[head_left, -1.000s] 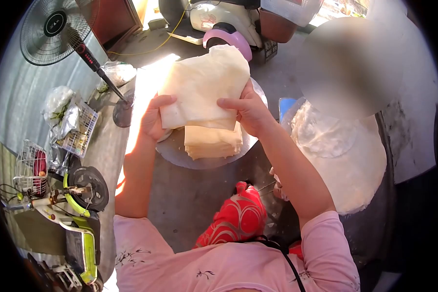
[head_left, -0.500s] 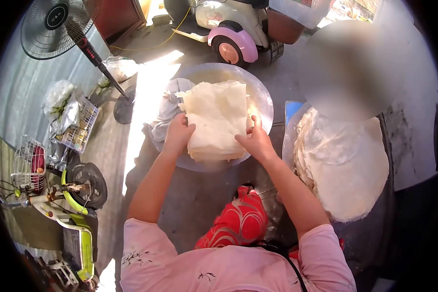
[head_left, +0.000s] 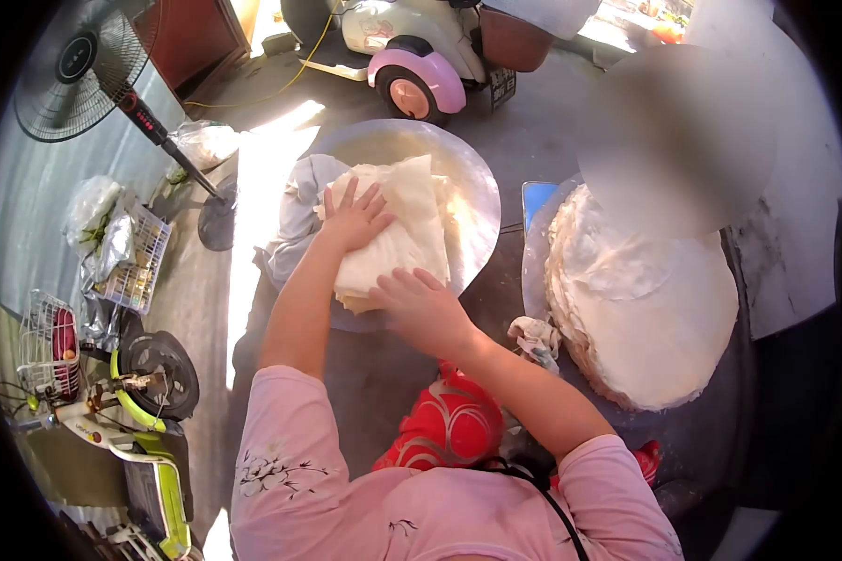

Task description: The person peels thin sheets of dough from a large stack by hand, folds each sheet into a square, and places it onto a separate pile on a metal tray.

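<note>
A stack of thin, pale dough sheets lies on a large round metal tray in front of me. My left hand rests flat on the upper left of the stack, its fingers spread. Over the near edge of the stack is my right hand, palm down with fingers stretched out and slightly blurred. Bunched grey cloth lies at the tray's left side, partly against the stack. To the right, a taller pile of round, pale sheets sits on another tray.
A standing fan is at the upper left, above bagged goods in a plastic basket. A small green-framed scooter stands at the left. Beyond the tray is a scooter with a pink fender. Crumpled cloth lies beside the right pile.
Both hands have left the stack's side edges. The left is now flat on top, and the right has swung left to the near edge. The view has shifted slightly.
</note>
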A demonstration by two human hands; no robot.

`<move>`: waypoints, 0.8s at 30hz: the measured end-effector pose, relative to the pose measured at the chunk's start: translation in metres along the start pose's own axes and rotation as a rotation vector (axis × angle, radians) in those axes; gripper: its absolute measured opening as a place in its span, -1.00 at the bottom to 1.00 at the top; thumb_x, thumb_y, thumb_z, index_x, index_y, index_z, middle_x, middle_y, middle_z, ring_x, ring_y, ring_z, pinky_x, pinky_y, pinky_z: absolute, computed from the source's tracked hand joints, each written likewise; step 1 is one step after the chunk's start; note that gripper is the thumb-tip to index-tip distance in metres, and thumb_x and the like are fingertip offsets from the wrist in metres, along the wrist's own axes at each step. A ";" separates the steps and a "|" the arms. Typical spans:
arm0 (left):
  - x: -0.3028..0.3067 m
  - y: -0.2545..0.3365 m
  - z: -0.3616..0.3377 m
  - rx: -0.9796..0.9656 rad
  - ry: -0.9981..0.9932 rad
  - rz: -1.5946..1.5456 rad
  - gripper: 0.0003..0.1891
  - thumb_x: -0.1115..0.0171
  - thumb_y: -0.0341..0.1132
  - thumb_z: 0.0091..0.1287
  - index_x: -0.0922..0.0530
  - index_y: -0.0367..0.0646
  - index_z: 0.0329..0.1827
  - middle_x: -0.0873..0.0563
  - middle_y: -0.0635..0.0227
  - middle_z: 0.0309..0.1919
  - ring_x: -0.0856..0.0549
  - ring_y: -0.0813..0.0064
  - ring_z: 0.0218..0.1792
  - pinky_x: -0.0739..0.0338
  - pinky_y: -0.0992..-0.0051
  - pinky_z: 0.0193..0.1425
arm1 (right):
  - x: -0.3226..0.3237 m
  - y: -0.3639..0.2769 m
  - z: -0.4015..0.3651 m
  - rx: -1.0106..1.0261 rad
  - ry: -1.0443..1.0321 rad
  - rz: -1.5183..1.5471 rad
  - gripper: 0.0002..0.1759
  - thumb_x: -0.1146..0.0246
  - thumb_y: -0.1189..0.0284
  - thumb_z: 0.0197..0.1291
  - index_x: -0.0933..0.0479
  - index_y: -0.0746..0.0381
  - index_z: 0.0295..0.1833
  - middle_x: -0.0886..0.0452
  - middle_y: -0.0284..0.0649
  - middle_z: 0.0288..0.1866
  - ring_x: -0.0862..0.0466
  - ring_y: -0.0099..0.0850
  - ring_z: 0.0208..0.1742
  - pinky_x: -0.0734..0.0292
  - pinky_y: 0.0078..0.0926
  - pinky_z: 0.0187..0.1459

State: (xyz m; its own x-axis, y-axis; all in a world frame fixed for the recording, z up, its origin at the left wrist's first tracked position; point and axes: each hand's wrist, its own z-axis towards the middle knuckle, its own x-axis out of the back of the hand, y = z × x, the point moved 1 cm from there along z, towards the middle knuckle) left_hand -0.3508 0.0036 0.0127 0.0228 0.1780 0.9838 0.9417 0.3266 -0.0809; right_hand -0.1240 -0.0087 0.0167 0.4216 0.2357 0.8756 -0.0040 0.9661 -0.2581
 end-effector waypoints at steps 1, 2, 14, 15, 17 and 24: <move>-0.002 -0.001 0.001 0.009 -0.015 -0.010 -0.41 0.37 0.18 0.41 -0.16 0.18 0.45 0.00 0.57 0.50 0.20 0.30 0.51 0.50 -0.16 0.41 | -0.002 -0.002 0.002 -0.025 0.004 -0.017 -0.44 -0.29 0.30 0.05 -0.39 0.19 0.19 -0.42 -0.19 0.23 -0.36 -0.25 0.30 -0.20 -0.26 0.29; 0.002 0.009 0.008 -0.023 -0.022 0.009 -0.41 0.35 0.17 0.41 -0.18 0.15 0.44 -0.01 0.57 0.49 0.19 0.29 0.51 0.50 -0.16 0.41 | 0.005 0.004 -0.007 -0.004 0.042 0.040 -0.45 -0.28 0.30 0.05 -0.39 0.20 0.18 -0.41 -0.18 0.24 -0.35 -0.26 0.31 -0.20 -0.27 0.30; 0.056 0.057 -0.119 -0.359 0.635 -0.330 -0.64 -0.21 -0.43 0.16 -0.51 -0.14 0.06 -0.43 0.22 0.24 -0.21 0.00 0.38 -0.07 0.04 0.38 | 0.137 0.195 -0.207 -0.978 0.651 -0.222 -0.65 -0.25 0.44 0.04 -0.44 0.27 -0.02 -0.48 -0.03 0.01 -0.46 -0.10 0.09 -0.41 -0.26 0.08; 0.052 0.069 -0.134 -0.381 0.606 -0.404 -0.68 -0.20 -0.45 0.16 -0.54 -0.16 0.01 -0.47 0.19 0.20 -0.26 -0.02 0.35 -0.14 0.08 0.36 | 0.144 0.219 -0.230 -1.206 0.603 -0.316 -0.54 -0.26 0.39 0.06 -0.38 0.28 0.09 -0.41 0.04 0.12 -0.40 -0.04 0.18 -0.36 -0.20 0.15; 0.037 0.088 -0.157 -0.432 0.531 -0.569 -0.68 -0.22 -0.53 0.13 -0.57 -0.15 -0.01 -0.49 0.17 0.18 -0.28 -0.01 0.35 -0.22 0.10 0.34 | 0.154 0.256 -0.260 -1.436 0.546 -0.370 -0.40 -0.31 0.28 0.04 -0.33 0.28 0.18 -0.34 0.07 0.21 -0.35 -0.02 0.25 -0.34 -0.19 0.20; 0.036 0.153 -0.180 -0.537 0.371 -0.878 -0.72 -0.23 -0.52 0.12 -0.61 -0.18 -0.07 -0.57 0.17 0.09 -0.45 0.08 0.23 -0.33 0.23 0.27 | 0.160 0.313 -0.296 -1.606 0.556 0.094 -0.38 -0.36 0.13 -0.07 -0.46 0.33 0.03 -0.57 -0.03 -0.02 -0.60 -0.12 -0.02 -0.53 -0.28 0.00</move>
State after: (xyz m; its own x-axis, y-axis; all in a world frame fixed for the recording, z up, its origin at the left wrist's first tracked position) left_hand -0.1454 -0.1071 0.0648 -0.7132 -0.2389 0.6590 0.7008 -0.2607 0.6640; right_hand 0.2107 0.3007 -0.0449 0.7176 -0.1181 0.6864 0.6596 -0.2011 -0.7242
